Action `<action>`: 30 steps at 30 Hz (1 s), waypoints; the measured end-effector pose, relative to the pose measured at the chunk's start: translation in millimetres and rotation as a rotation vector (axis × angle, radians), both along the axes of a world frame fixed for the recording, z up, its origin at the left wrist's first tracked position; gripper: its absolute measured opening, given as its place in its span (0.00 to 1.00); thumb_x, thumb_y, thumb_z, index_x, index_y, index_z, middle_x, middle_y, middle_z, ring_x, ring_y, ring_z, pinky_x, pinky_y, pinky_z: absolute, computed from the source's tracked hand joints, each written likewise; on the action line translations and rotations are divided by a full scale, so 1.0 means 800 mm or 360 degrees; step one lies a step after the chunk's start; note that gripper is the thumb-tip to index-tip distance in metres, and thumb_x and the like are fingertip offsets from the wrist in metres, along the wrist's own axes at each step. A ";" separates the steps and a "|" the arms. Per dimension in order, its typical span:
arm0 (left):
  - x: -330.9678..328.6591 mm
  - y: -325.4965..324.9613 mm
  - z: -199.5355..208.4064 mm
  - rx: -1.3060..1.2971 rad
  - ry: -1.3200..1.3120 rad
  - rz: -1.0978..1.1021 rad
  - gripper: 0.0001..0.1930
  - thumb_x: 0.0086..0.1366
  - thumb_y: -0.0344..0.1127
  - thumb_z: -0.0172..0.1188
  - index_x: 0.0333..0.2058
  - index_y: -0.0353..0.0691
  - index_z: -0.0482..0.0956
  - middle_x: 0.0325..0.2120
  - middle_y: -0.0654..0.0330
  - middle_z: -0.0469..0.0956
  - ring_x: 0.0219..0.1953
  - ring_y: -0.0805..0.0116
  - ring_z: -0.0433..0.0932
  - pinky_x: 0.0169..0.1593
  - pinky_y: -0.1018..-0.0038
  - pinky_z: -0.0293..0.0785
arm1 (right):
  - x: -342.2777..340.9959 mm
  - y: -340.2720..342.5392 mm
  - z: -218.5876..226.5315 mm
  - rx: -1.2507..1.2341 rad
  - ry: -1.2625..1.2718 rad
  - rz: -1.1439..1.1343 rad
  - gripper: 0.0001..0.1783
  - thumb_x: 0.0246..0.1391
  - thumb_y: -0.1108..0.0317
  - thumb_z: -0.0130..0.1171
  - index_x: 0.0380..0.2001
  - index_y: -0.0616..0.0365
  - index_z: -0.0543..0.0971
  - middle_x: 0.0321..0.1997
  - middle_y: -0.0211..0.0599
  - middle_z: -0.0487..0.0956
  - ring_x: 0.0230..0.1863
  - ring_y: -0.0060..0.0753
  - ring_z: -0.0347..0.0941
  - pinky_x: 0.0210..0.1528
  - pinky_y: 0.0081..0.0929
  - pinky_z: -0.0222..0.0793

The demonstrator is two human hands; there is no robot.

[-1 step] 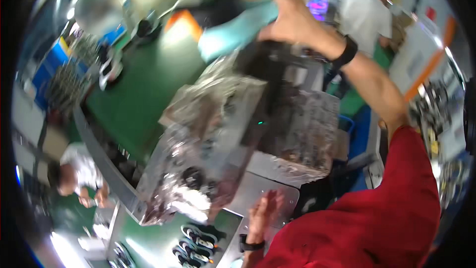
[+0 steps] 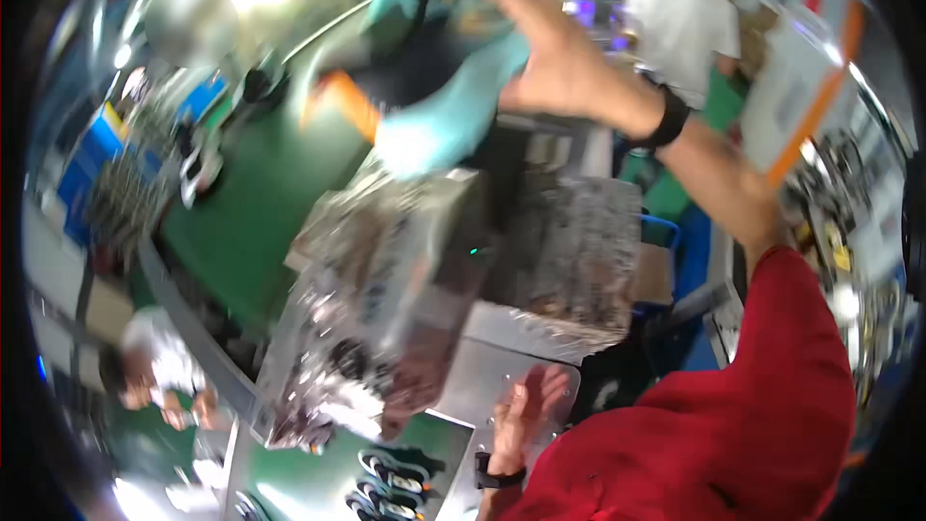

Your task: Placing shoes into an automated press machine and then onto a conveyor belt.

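Observation:
At the top centre my right hand (image 2: 555, 58) is closed around a teal, black and orange shoe (image 2: 439, 121), which is smeared by motion and partly covered by the hand. The shoe hangs above the far end of a box-shaped machine (image 2: 371, 280) wrapped in shiny clear film. Lower down, my left hand (image 2: 521, 415) holds nothing. Its fingers are apart over a bare metal plate (image 2: 468, 367) beside the machine; whether they touch it I cannot tell.
A green conveyor belt (image 2: 222, 241) with a metal rail runs along the left, with a shoe (image 2: 201, 174) near its far edge. Several shoes (image 2: 391, 478) stand on a green surface at the bottom. One person (image 2: 159, 362) is at the lower left, another (image 2: 680, 34) at the top right.
The view has shifted a little. My right hand still grips the shoe, now slightly further left in view. My left hand's fingers appear more spread.

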State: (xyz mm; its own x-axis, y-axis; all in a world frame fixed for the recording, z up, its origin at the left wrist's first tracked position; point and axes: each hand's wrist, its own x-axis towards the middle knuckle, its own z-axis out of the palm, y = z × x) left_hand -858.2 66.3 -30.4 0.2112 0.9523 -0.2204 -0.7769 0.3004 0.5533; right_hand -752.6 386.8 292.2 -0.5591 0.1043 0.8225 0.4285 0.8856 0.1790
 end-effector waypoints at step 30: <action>0.794 -0.166 0.112 0.1295 0.0549 -0.1939 0.38 0.68 0.38 0.56 0.68 0.32 0.46 0.63 0.47 0.61 0.62 0.61 0.65 0.63 0.70 0.61 | 0.706 -0.799 -0.279 -0.0824 0.2861 -0.1707 0.35 0.35 0.66 0.71 0.51 0.61 0.73 0.46 0.35 0.77 0.47 0.28 0.72 0.55 0.24 0.66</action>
State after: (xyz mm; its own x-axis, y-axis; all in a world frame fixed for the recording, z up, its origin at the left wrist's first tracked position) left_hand -223.2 -66.7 59.5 0.9906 0.1203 0.0643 -0.0852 0.1778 0.9804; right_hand -187.7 -252.0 68.9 0.9937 0.0955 0.0583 0.0512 0.0759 -0.9958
